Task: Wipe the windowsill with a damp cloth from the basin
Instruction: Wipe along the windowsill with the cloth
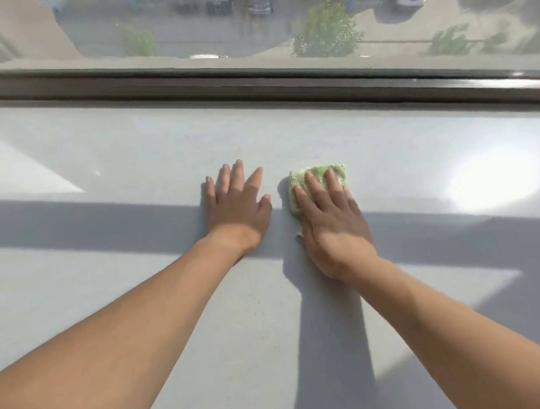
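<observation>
Folded green cloth (317,171) on the windowsill (134,149), judged soft, light and limp, is best pressed from above, as by the right grip (332,226), fingers straight; left grip (237,209) spread flat, empty.

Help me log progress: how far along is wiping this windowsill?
Done: the green cloth is fetched and on the windowsill. In hand: the right hand presses it flat mid-sill; the left hand rests flat beside it. Left: no wet trail shows anywhere, and both sides plus the strip along the window frame look untouched, so probably most remains.
</observation>
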Motion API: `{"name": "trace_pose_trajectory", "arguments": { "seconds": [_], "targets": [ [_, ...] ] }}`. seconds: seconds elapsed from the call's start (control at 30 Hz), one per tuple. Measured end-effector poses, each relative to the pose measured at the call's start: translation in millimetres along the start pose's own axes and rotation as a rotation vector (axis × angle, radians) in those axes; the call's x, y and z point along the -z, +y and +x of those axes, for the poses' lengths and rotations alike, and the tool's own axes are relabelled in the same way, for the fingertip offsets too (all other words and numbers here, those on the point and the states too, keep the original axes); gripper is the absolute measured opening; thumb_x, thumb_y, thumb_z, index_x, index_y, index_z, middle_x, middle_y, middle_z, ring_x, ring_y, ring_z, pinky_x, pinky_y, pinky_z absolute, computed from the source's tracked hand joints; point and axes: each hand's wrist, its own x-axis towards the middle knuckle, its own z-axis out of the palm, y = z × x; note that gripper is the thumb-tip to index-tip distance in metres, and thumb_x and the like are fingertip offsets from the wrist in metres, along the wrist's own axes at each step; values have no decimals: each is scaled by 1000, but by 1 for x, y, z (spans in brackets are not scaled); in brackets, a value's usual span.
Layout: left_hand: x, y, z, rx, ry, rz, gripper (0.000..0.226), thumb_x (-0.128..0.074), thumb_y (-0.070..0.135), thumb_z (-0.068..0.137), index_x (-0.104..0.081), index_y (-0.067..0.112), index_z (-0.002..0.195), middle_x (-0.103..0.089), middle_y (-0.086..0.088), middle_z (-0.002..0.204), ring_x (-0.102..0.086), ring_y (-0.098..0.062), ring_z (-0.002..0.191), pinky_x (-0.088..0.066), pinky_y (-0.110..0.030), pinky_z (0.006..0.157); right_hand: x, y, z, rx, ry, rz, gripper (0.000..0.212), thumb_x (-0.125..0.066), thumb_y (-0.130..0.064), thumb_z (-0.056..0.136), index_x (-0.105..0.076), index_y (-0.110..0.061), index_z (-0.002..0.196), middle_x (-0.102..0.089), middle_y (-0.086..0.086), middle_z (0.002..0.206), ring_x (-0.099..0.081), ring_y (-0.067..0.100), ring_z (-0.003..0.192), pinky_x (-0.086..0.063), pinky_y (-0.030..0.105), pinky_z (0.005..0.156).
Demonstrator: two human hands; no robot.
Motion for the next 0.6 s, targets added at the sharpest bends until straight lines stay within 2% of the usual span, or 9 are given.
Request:
{"name": "trace_pose_trajectory", "arguments": {
  "seconds": [0.07,0.1,0.17,0.27,0.33,0.4,0.47,0.53,0.6],
  "targets": [
    [-5,0,3,-2,19,33,58,-24,43,100,-13,34,157,5,-3,167,12,-23,152,9,-52,121,7,18,3,139,-29,0,61,-31,-38,98,-15,-30,156,-2,-9,166,11,20,152,2,36,122],
    [-6,0,1,-12,40,53,59,-24,43,100,-14,34,156,3,-3,167,9,-24,153,7,-53,121,10,34,13,127,-17,3,60,-30,-38,97,-18,-32,156,-5,-11,165,8,19,152,-2,35,122],
    [-7,0,-3,-4,64,60,60,-24,43,96,-20,33,155,-4,-4,167,4,-26,153,4,-54,121,18,62,40,-68,36,24,61,-29,-39,96,-20,-32,155,-8,-9,165,4,20,152,-7,38,123],
    [5,9,10,33,62,-44,58,-32,38,91,-32,30,148,-15,-8,163,-4,-28,150,4,-55,120,23,60,82,-400,66,53,62,-33,-35,98,-14,-30,156,0,-4,166,10,26,152,-2,42,123],
    [12,14,26,44,67,-153,54,-36,34,94,-32,30,148,-15,-9,160,-4,-26,149,6,-55,119,16,31,95,-331,66,27,64,-36,-35,98,-11,-28,156,2,-3,166,13,27,151,1,43,123],
    [10,15,36,36,37,-169,57,-30,37,98,-20,34,154,-1,-6,166,8,-22,151,12,-54,119,9,14,90,-69,46,-14,63,-38,-38,99,-14,-28,156,-2,-4,166,10,26,152,-1,41,123],
    [3,14,37,17,19,-71,60,-23,42,99,-8,35,157,11,-3,167,19,-22,151,16,-56,117,16,28,89,112,-7,-41,60,-30,-41,98,-16,-31,156,-6,-8,165,7,21,152,-3,37,122],
    [-2,13,34,4,29,-17,62,-19,44,99,-3,34,157,14,-4,166,21,-24,150,16,-58,116,24,60,106,77,4,-29,57,-26,-40,100,-18,-32,156,-8,-10,165,4,19,152,-5,35,122],
    [-2,15,32,0,31,-5,63,-16,46,98,0,33,157,15,-5,166,22,-25,150,15,-59,116,28,76,125,-153,53,16,58,-35,-38,101,-19,-30,156,-9,-5,166,3,24,152,-6,38,122]
  ]
}}
